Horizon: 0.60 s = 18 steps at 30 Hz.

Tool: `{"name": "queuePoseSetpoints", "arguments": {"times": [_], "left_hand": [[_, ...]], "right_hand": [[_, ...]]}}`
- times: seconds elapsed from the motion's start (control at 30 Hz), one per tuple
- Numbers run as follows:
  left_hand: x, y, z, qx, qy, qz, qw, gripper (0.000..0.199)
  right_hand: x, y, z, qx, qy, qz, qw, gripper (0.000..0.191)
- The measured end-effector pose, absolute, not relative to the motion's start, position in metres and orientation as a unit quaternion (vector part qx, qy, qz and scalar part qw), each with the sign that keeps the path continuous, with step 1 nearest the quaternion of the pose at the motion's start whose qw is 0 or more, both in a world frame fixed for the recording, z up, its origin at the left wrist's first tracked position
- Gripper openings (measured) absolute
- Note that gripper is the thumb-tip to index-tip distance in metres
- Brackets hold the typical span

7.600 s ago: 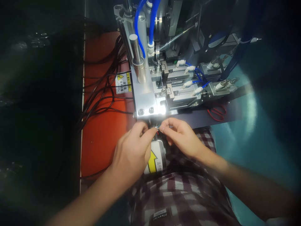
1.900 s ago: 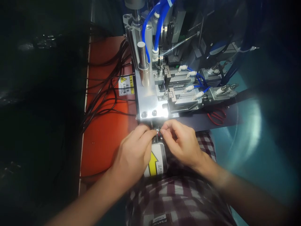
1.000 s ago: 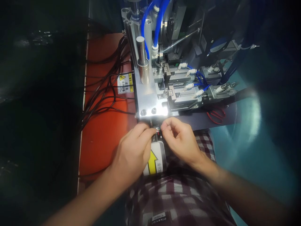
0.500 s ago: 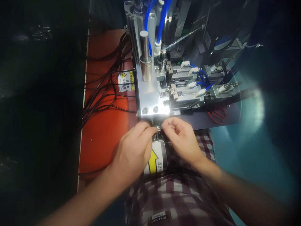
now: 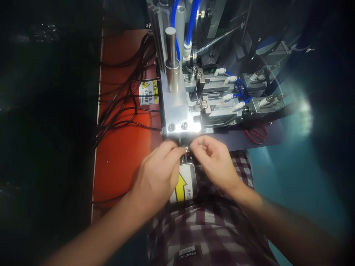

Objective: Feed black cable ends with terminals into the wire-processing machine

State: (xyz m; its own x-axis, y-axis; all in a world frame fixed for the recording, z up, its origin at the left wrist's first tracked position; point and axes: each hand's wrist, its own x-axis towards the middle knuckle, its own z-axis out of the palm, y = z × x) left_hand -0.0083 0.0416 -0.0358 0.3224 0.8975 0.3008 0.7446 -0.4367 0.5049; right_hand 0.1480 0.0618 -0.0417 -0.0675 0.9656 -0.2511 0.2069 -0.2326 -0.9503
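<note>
Between my fingertips, in front of the machine's metal block [image 5: 177, 107], is a tiny shiny part [image 5: 187, 149] with a bit of red on it. Its kind is too small to make out. My left hand [image 5: 159, 171] comes from the left, thumb and forefinger pinched at the part. From the right, my right hand [image 5: 215, 159] pinches at the same spot, fingers curled. Just below the fingertips lies a dark track, then a white label with a yellow arrow [image 5: 181, 186], partly covered by my left hand.
Black cables [image 5: 119, 99] loop over the orange surface [image 5: 122, 159] at left, beside a warning label [image 5: 149, 92]. Pneumatic cylinders [image 5: 222, 111] with blue tubes [image 5: 191, 22] stand behind my hands. Red-handled scissors or snips [image 5: 257, 135] lie at right on a dark plate [image 5: 235, 142].
Both hands keep their pinch at nearly the same place, with the right fingers shifted very slightly. The view has tilted a little, so the machine sits slightly higher in the picture.
</note>
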Motion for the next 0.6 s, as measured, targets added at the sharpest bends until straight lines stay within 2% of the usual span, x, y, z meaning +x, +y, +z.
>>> {"name": "queuePoseSetpoints", "arguments": {"times": [0.6], "left_hand": [[-0.009,0.041,-0.036,0.801,0.513,0.274,0.144,0.022]], "right_hand": [[0.151,0.056,-0.053,-0.589,-0.557,0.468,0.352,0.012]]}}
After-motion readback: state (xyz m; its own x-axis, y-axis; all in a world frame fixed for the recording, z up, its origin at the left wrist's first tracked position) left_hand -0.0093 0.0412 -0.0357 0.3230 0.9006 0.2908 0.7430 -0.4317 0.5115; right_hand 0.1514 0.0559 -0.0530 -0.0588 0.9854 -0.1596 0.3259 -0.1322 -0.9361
